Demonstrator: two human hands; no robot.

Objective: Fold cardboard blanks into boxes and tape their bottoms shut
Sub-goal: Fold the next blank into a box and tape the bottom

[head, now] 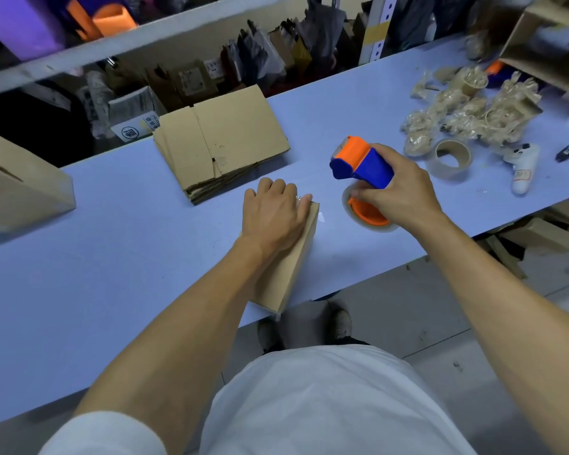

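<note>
A folded cardboard box (288,257) is standing at the near edge of the blue tabletop (112,241), one corner reaching out past the edge. The left hand (275,213) is lying on top of it, fingers curling over the far edge, its grip clasping the box. Just to the right, the right hand (396,188) is wrapping its grip tightly around the blue handle of an orange and blue tape dispenser (362,178), whose clear roll seems to be touching the tabletop, though motion blur makes this unsure. Behind the box a stack of flat cardboard blanks (220,142) is lying. Farther right a spent tape core (449,157) is sitting beside crumpled tape scraps (467,110). An open box (20,188) is standing far left.
</note>
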